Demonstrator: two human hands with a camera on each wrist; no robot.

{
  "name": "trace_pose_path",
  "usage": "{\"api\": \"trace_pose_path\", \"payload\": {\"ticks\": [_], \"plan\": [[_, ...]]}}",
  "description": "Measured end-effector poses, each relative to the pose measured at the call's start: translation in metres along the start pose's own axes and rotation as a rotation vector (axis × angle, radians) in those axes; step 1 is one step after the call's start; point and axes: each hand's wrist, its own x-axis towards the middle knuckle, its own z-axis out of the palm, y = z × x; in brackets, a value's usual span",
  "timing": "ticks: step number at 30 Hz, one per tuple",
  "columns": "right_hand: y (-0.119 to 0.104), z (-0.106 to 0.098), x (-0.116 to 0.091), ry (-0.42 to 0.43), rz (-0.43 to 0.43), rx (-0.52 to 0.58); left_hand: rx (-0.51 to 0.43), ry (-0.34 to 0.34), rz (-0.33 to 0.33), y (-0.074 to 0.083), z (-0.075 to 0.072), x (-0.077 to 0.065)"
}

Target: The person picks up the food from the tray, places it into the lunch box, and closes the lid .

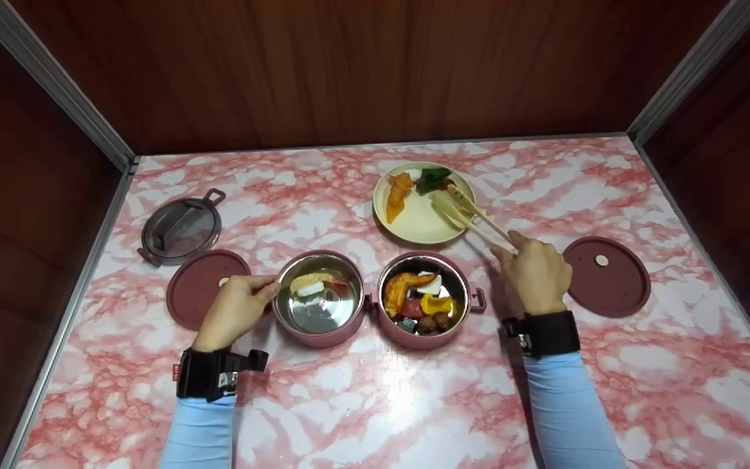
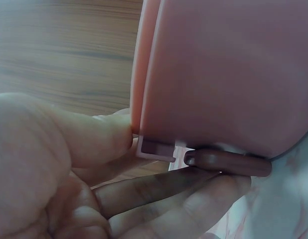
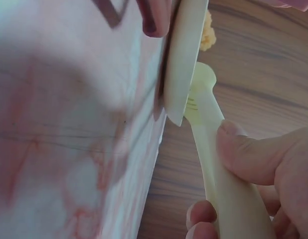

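My left hand (image 1: pixel 238 306) holds the left pink pot (image 1: pixel 323 337) at its left edge. In the left wrist view the thumb is at the rim and the fingers lie by the brown handle (image 2: pixel 229 163). That pot contains a white piece (image 1: pixel 310 289) and a tan and red piece. My right hand (image 1: pixel 534 270) grips cream tongs (image 1: pixel 489 229), their tips over the right side of a cream plate (image 1: pixel 414 220). On the plate lie an orange food piece (image 1: pixel 398 194) and dark green leaves (image 1: pixel 433 180). Whether the tongs pinch food cannot be told.
Beside the left pot stands a second pink pot (image 1: pixel 422 341) with several food pieces, including a brown wing (image 1: pixel 398 292) and a yellow piece (image 1: pixel 437 304). Dark red lids (image 1: pixel 202 293) lie left and right; a grey transparent lid (image 1: pixel 194 228) lies back left. Wooden walls (image 1: pixel 375 71) border the table.
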Motion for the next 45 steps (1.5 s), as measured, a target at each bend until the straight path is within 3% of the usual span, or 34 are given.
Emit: {"api": "trace_pose_path", "payload": {"ticks": [15,25,31,37,41,45], "plan": [[0.008,-0.014,0.002,0.007,-0.048,-0.016,-0.008,-0.006,0.012,0.0,-0.001,-0.001],[-0.008,-0.039,-0.007,0.048,-0.102,0.137,0.013,-0.01,0.011,-0.001,-0.001,-0.001],[-0.03,-0.052,-0.02,0.11,-0.222,0.191,0.007,-0.015,0.001,0.002,0.0,-0.001],[-0.057,-0.058,-0.04,0.155,-0.45,0.227,0.008,-0.018,0.006,0.001,0.0,-0.001],[-0.08,-0.055,-0.057,0.108,-0.562,0.223,0.012,-0.022,0.007,0.001,-0.001,0.0],[-0.1,-0.044,-0.073,-0.009,-0.614,0.196,0.006,-0.025,0.013,0.0,-0.001,0.0]]}}
